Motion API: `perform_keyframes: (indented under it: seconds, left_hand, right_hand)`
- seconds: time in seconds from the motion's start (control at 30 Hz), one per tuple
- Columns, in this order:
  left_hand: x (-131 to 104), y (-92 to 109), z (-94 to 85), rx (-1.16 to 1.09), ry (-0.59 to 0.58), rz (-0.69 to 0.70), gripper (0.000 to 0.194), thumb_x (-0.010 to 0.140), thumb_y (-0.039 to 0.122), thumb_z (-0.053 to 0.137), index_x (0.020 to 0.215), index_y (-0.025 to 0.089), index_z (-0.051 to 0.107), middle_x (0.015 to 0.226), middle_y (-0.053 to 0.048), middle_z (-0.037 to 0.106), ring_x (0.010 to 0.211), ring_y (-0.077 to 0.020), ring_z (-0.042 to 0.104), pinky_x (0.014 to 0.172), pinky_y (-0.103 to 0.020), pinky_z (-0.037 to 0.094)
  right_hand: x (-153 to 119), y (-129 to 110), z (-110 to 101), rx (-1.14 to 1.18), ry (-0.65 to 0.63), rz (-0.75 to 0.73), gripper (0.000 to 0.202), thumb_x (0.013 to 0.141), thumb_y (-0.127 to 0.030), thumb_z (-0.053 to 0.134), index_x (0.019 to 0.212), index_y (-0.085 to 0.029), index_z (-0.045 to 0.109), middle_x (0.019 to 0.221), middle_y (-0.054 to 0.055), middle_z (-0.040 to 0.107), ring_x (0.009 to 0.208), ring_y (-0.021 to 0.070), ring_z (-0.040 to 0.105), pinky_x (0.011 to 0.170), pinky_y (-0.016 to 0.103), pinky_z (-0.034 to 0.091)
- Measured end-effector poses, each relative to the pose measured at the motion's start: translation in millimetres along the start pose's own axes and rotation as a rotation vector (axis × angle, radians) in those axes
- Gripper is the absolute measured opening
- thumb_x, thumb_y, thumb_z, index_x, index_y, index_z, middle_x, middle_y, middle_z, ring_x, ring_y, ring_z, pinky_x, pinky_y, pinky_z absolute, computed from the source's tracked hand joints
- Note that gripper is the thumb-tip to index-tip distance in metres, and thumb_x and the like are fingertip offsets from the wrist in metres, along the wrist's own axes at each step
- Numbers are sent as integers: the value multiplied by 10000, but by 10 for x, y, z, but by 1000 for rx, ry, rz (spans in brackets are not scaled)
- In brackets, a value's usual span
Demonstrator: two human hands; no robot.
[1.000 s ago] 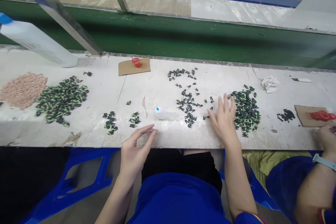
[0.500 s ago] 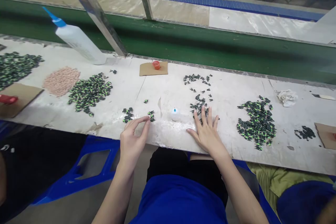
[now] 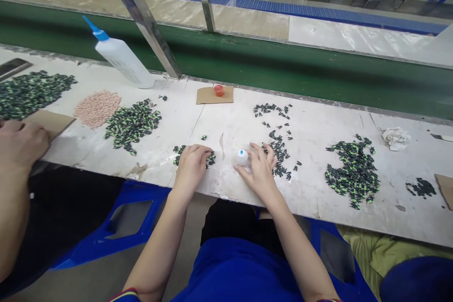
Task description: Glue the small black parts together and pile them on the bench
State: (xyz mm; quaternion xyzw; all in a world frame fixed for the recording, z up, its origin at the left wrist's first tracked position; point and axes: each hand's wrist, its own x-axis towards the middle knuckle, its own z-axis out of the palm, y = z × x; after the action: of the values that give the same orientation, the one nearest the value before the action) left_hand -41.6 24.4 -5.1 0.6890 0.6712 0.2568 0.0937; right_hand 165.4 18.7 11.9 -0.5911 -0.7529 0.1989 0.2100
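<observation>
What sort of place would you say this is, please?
Probably a factory assembly line: a long bench beside a green conveyor, with heaps of small parts and a glue bottle.

A small white round plastic bottle with a blue tip [image 3: 242, 156] is seen upright near the tabletop's front edge. Just left of it, a small cluster of black-and-green plastic pieces [image 3: 211, 158] lies partly covered.

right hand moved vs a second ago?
Yes. The right hand has come leftward along the bench, away from the big green-black pile, and now rests by the small white bottle, fingers touching it.
</observation>
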Motion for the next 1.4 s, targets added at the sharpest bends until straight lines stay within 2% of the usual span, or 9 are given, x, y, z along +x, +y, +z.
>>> perform_keyframes:
  seconds: [0.2,0.33,0.57,0.77,0.93,1.07,1.23,1.33,1.4]
  left_hand:
    - [22,-4,-10,-13,-59,51,237,875,189,405,838,200,638,909,-106,679,902,-282,568,813,-400,462]
    - [21,-20,-32,-51,-87,29,224,853,180,424,921,207,636,910,-92,694,910,-273,597,806,-394,477]
    - [46,157,-11,-141,-88,15,259,856,235,420,922,214,669,936,-77,689,849,-230,650,765,-333,503]
    - [88,174,-38,-14,82,-137,240,821,326,536,959,193,681,953,-97,672,863,-270,646,772,-385,501]
    - [163,174,4,34,-77,-97,143,801,252,564,848,192,685,846,-101,680,810,-283,644,716,-385,493]
    - [184,528,103,-85,-129,5,135,818,177,544,865,184,670,872,-93,670,873,-272,639,787,-409,505]
    - [31,1469,339,-584,-286,268,145,901,213,529,986,206,646,954,-68,681,869,-191,656,776,-340,552]
    - [-29,1795,378,-726,-100,359,291,948,238,463,1228,178,519,1119,-107,647,999,-189,631,781,-312,553]
    - [-18,1728,310,-684,-2,370,299,969,238,420,1252,178,496,1144,-104,642,1045,-191,620,832,-329,541]
  right_hand:
    - [-110,45,-98,354,110,-70,232,818,-336,650,994,-213,563,1235,122,639,1296,306,442,1023,517,404]
    - [-363,86,-275,607,124,13,248,775,-380,695,939,-228,588,959,57,716,892,225,660,824,388,521]
    - [-863,464,-384,966,416,239,329,657,-443,740,881,-207,695,761,37,694,611,189,603,535,314,484]
    - [-1136,754,-555,1288,660,379,331,661,-516,678,831,-234,712,706,29,646,506,147,529,397,256,385]
    - [-1231,857,-608,1366,739,430,332,662,-527,661,807,-232,709,721,41,638,521,153,517,407,263,369]
    - [-1295,903,-598,1347,669,367,349,720,-564,592,849,-254,685,728,40,615,561,174,517,432,275,360]
    - [-1306,863,-652,1377,605,300,364,738,-598,550,861,-276,666,655,14,531,542,169,470,426,270,341]
    - [-1281,807,-674,1430,660,324,361,713,-588,582,836,-263,677,640,11,515,531,158,463,415,257,331]
    - [-1262,788,-664,1465,673,338,350,701,-577,601,824,-262,689,644,9,530,525,150,468,411,248,335]
